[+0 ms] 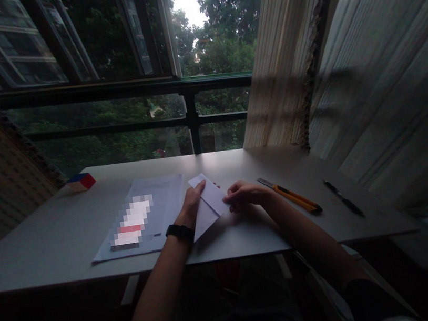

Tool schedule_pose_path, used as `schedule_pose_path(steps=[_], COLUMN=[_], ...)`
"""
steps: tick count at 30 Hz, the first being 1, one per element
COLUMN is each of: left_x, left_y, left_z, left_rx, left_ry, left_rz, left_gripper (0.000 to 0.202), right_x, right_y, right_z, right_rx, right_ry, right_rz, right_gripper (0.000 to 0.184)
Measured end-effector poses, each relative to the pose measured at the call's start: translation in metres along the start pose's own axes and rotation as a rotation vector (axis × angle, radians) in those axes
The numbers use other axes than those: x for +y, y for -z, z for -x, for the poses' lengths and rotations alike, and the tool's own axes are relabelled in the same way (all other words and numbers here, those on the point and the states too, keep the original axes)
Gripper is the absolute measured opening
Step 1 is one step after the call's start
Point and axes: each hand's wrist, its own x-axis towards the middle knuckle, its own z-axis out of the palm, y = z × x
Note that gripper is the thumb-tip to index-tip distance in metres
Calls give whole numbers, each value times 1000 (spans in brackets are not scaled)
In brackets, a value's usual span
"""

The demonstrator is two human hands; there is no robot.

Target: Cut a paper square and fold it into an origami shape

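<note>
A folded sheet of white paper (215, 198) is held up over the table, tilted, with a crease or overlapping flap running across it. My left hand (193, 199) grips its left side, thumb on top and the other fingers mostly behind the paper. At the right corner my right hand (245, 194) pinches the paper between thumb and fingertips. A dark band sits on my left wrist. To the left of the paper lie flat white sheets (168, 204), part of them blurred out by pixelation.
Right of my hands lies a yellow utility knife (297, 199), blade end pointing away. Beyond it is a dark pen (343, 198). A red, blue and pale block (81, 182) stands at the white table's (41, 238) far left. Curtains (267, 57) and a window border the back.
</note>
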Motion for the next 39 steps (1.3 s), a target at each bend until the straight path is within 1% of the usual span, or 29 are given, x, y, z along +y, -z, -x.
schedule_pose_path(steps=[2,7,9,12,15,18,23,26,28,30,33,35,39], left_x=[0,0,0,-1,-3,-5,-6,-8,-10,-11,-12,-13,-14], left_y=[0,-1,-2,-2,0,1,0,1,3,4,6,6,4], left_z=[-1,1,3,4,3,3,4,3,1,-1,-3,-3,0], left_rx=[6,-11,-13,-27,-9,25,-10,18,6,-8,24,23,-50], left_ry=[-7,8,4,-37,-66,-51,-21,-40,-46,-36,-27,-29,-28], left_rz=[-1,45,51,31,-58,-120,-123,-177,-203,-235,-301,-313,-303], left_gripper=[25,26,26,25,25,27,27,30,34,38,40,40,40], right_x=[0,3,5,7,7,5,8,10,10,9,5,2,-1], right_y=[0,-2,-2,0,2,1,-4,-5,-6,-7,-9,-12,-16], right_z=[0,-2,-4,-7,-7,-6,-8,-12,-14,-14,-12,-10,-5], right_rx=[6,-55,-50,6,53,96,173,234,291,344,404,392,269], right_ry=[3,27,26,2,-2,26,117,124,121,125,156,188,169], right_rz=[3,-17,-29,-38,-53,-77,-77,-36,-22,-25,-56,-84,-91], right_gripper=[27,29,29,28,28,30,34,35,36,37,37,37,38])
